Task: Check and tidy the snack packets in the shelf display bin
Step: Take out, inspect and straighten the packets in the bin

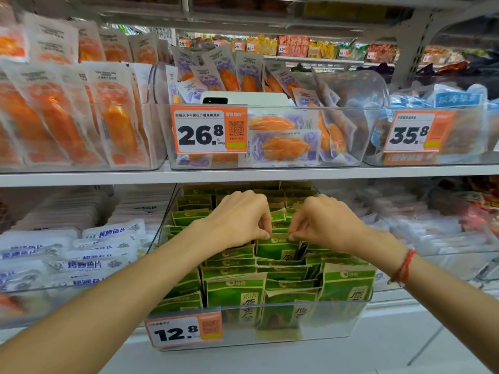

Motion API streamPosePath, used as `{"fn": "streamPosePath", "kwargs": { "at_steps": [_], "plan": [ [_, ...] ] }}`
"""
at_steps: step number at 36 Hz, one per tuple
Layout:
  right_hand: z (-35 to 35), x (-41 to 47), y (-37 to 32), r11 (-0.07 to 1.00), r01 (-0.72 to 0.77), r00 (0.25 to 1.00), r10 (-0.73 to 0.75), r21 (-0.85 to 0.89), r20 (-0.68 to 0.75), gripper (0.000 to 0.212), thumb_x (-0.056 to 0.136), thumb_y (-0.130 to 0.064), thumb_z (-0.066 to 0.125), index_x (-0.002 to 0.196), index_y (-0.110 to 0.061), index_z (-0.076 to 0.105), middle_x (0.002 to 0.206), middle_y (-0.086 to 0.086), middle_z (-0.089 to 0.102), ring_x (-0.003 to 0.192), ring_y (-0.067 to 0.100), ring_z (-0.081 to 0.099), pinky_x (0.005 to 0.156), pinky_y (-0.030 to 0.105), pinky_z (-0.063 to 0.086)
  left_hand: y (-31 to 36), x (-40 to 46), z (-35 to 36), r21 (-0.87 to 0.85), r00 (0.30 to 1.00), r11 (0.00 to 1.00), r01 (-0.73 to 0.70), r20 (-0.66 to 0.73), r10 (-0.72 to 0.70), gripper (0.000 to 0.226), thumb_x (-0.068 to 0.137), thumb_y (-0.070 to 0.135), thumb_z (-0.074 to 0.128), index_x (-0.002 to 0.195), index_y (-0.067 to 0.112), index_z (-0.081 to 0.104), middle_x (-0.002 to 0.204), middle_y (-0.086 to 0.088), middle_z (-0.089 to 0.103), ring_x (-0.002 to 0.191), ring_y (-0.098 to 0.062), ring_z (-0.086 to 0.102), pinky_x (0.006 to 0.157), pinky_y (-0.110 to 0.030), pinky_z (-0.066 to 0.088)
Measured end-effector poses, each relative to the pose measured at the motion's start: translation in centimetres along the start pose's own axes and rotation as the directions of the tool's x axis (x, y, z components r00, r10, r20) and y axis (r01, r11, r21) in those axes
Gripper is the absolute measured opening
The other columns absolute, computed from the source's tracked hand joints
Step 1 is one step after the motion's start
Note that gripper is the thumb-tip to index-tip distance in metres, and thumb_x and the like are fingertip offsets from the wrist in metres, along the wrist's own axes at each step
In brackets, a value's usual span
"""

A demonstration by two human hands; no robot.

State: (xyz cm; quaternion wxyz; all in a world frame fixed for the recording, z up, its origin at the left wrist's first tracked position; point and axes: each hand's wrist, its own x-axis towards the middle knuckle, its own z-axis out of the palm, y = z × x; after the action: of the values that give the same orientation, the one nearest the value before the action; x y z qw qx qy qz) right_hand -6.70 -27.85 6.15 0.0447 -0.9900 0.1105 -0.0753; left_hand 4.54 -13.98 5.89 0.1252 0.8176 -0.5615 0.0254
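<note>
Green packet (pixel 278 248) top edge, both hands pinching

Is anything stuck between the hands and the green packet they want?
Nothing visible is. The left hand and right hand already pinch the top edge of one green packet in the middle of the clear bin. Other packets only crowd around it.

Bright even light, blurred warped edges
</note>
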Motion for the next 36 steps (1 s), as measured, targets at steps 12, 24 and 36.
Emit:
{"fn": "streamPosePath", "kwargs": {
  "at_steps": [12,24,36],
  "plan": [
    [1.4,0.4,-0.1,0.977,0.075,0.997,-0.069,-0.201,0.038,0.011,0.088,-0.031,0.068,0.097,-0.028,0.073,0.104,-0.008,0.069,0.101,0.017,0.062,0.071,0.023,0.036,0.9,1.3,1.4,0.160,0.997,0.987,-0.009,0.075,-0.003,0.006,0.087,0.029,0.072,0.088,0.022,0.074,0.091,0.007,0.068,0.088,-0.012,0.060,0.074,-0.028,0.042],
    [-0.1,-0.3,1.1,0.995,0.094,0.995,-0.094,-0.023,-0.042,0.020,0.091,-0.034,0.065,0.108,-0.030,0.074,0.103,-0.011,0.073,0.080,0.002,0.058,0.069,0.017,0.040,-1.1,-1.2,0.0,0.011,0.992,0.993,0.121,-0.028,-0.121,0.032,0.094,0.040,0.060,0.125,0.034,0.064,0.134,0.009,0.060,0.125,-0.012,0.054,0.101,-0.037,0.043],
    [1.5,2.4,-1.1,0.897,0.190,0.982,-0.170,-0.399,0.086,0.019,0.095,-0.025,0.059,0.109,-0.018,0.069,0.109,0.003,0.066,0.098,0.024,0.063,0.069,0.029,0.037,-1.5,-1.3,1.6,0.150,0.998,0.987,0.062,0.002,-0.063,0.054,0.091,0.056,0.057,0.140,0.035,0.050,0.139,0.007,0.056,0.128,-0.015,0.050,0.092,-0.037,0.049]
  ]
}}
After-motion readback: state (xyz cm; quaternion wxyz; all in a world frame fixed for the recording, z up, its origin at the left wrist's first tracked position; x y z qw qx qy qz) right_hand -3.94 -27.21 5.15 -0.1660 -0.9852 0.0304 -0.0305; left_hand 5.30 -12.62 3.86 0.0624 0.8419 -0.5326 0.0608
